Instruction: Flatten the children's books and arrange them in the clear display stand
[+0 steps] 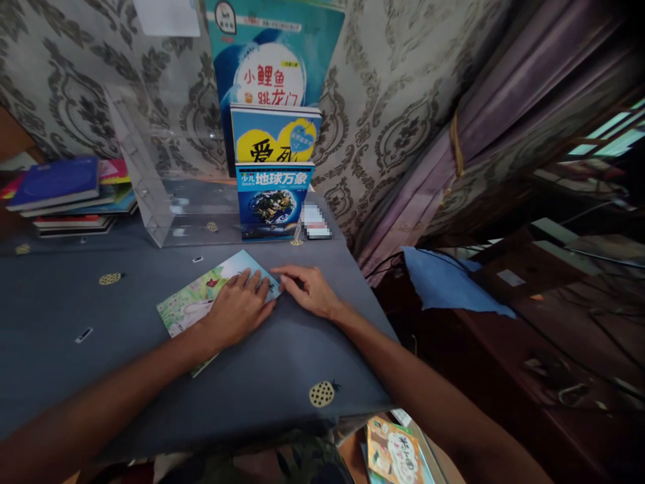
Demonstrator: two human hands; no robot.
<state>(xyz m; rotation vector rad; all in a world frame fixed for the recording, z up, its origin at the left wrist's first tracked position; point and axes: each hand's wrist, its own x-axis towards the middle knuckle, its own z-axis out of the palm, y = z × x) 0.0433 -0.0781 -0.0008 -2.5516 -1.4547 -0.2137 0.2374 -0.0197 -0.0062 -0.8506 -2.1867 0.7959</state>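
A thin picture book point(194, 307) with a light green and blue cover lies at a slant on the grey tablecloth. My left hand point(239, 301) rests flat on its cover with the fingers spread, hiding much of the picture. At the book's right edge is my right hand point(311, 290), its index finger stretched out and its thumb apart from it. The fingertips are at or very close to the book's corner; whether they press on it I cannot tell. Behind the book, a blue book with a globe point(272, 205) stands upright in a clear acrylic rack point(194, 222).
Two more books, a yellow and blue one point(252, 134) and a tall teal one point(222, 64), stand behind the globe book. Stacked books point(60, 185) lie at the left. A phone-like object point(318, 232) sits beside the rack. An orange book point(390, 447) lies below the table's front edge.
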